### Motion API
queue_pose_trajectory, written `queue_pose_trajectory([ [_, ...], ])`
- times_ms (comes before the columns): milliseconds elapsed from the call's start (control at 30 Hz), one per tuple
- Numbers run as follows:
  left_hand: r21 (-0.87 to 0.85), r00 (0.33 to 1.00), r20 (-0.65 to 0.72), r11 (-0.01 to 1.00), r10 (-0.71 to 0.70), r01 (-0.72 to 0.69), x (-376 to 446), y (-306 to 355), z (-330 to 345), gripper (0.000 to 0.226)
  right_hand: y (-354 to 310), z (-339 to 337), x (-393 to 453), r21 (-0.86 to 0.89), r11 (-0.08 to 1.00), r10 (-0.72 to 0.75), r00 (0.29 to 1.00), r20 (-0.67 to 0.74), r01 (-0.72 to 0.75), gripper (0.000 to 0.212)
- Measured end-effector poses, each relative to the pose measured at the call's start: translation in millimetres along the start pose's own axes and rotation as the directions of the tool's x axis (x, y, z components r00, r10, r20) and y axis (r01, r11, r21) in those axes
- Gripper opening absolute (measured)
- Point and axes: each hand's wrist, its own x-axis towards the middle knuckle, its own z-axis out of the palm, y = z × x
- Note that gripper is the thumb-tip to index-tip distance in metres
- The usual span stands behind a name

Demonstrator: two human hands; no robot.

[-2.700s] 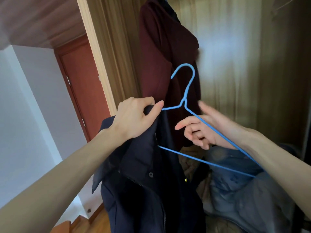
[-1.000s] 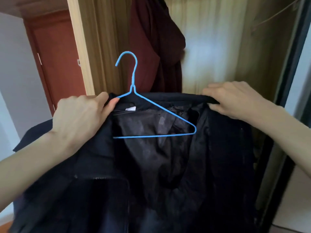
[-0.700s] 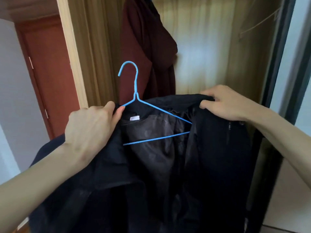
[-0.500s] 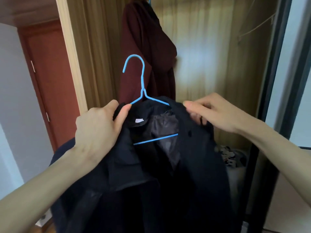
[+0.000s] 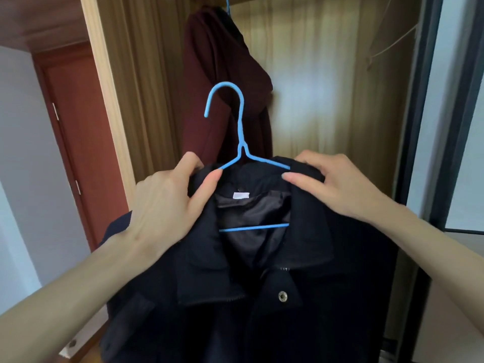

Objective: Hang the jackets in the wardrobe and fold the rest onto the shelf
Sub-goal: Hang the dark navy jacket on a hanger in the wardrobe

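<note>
- Fingers of the left hand (image 5: 167, 205) pinch the collar of the navy jacket (image 5: 262, 297) at frame centre; the right hand (image 5: 332, 187) pinches its other shoulder.
- Both shoulders look seated on the blue hanger (image 5: 242, 150); I would square the collar, then lift by the hook.
- The wardrobe (image 5: 327, 87), filling the upper middle, holds one maroon coat (image 5: 209, 100) hanging.
</note>
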Motion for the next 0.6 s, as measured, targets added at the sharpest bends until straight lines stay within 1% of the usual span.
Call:
queue_pose_trajectory([
  [67, 0.014, 0.998, 0.049, 0.999, 0.033, -0.034, 4.5, -8.0, -6.1, 0.037, 6.9, -10.1, 0.2, 0.108, 0.991, 0.085, 0.996, -0.004, -0.084, 0.020],
  [133, 0.016, 0.990, 0.124, 0.998, 0.063, -0.066, 2.2, -15.2, -9.7, 0.040, 14.0, -16.8, -7.1, 0.138, 0.983, 0.121, 0.993, -0.017, -0.117, 0.027],
  [200, -0.047, 0.984, 0.164, 0.997, 0.071, -0.064, 3.4, -12.5, -6.6, 0.041, 16.0, -17.7, -14.1, 0.179, 0.975, 0.136, 0.990, -0.030, -0.129, 0.021],
  [267, -0.142, 0.974, 0.179, 0.983, 0.138, -0.113, 14.4, 0.0, 0.3, 0.041, 13.6, -13.0, -16.3, 0.210, 0.967, 0.150, 0.989, -0.012, -0.145, 0.014],
  [300, -0.165, 0.960, 0.210, 0.975, 0.184, -0.151, 22.6, 8.2, 3.4, 0.039, 12.2, -10.7, -16.4, 0.215, 0.965, 0.153, 0.988, 0.002, -0.150, 0.013],
  [367, -0.172, 0.926, 0.282, 0.963, 0.251, -0.209, 35.3, 22.4, 8.4, 0.033, 10.7, -7.1, -17.6, 0.203, 0.967, 0.152, 0.988, 0.033, -0.155, 0.015],
  [400, -0.153, 0.916, 0.296, 0.960, 0.270, -0.233, 37.6, 26.2, 10.9, 0.033, 11.2, -6.5, -19.1, 0.195, 0.969, 0.146, 0.988, 0.045, -0.152, 0.017],
  [467, -0.095, 0.916, 0.280, 0.957, 0.288, -0.273, 33.9, 29.0, 15.8, 0.036, 13.4, -7.3, -23.3, 0.176, 0.974, 0.135, 0.988, 0.069, -0.145, 0.020],
  [500, -0.073, 0.925, 0.255, 0.959, 0.283, -0.274, 29.6, 30.1, 17.2, 0.036, 14.2, -8.1, -24.7, 0.140, 0.981, 0.121, 0.989, 0.084, -0.132, 0.023],
  [600, -0.060, 0.957, 0.165, 0.970, 0.240, -0.234, 20.0, 32.9, 20.5, 0.035, 18.8, -13.3, -25.6, -0.029, 0.995, 0.102, 0.983, 0.154, -0.099, 0.027],
])
